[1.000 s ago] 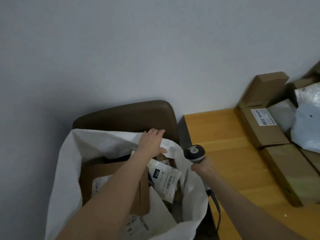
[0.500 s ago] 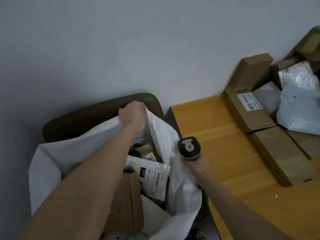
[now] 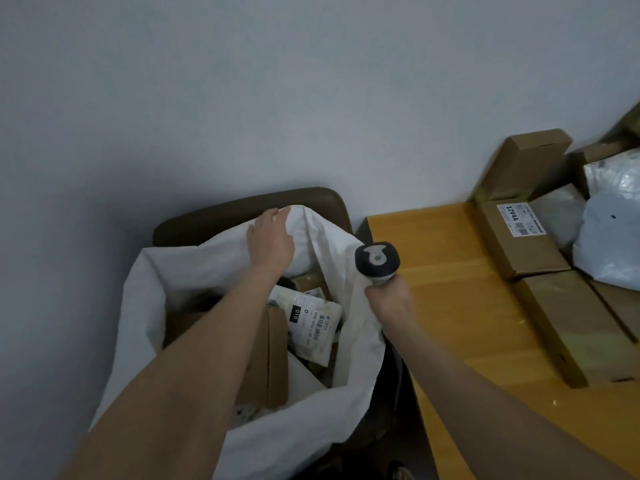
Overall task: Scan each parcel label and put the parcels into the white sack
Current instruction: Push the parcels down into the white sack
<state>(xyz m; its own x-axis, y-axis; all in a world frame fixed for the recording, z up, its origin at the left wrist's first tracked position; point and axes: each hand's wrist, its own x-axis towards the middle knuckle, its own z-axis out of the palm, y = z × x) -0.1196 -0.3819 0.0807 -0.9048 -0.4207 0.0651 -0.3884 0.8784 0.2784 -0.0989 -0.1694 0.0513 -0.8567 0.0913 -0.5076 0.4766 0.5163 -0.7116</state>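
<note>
Grip on the white sack point(image 3: 214, 258) had eased, left hand point(image 3: 272, 242) lying flat-fingered on its rim, right hand point(image 3: 389, 303) clutching the scanner point(image 3: 377, 259), so I reckoned the parcels point(image 3: 519, 244) on the table point(image 3: 443, 289) came next.

The left forearm covers most of the cardboard box point(image 3: 273, 358) inside the white sack point(image 3: 194, 265), and the sack's lower part runs off the bottom edge. The left hand point(image 3: 272, 242) lies on the sack's far rim with its thumb out of sight, so whether it pinches the fabric cannot be told. The right hand point(image 3: 389, 303) hides most of the scanner point(image 3: 377, 259) handle. The fine print on the white mailer point(image 3: 313, 323) is too small to read. The chair point(image 3: 242, 209) is mostly hidden behind the sack. The grey bags point(image 3: 609, 251) and the table point(image 3: 450, 306) are cut off by the right edge.
</note>
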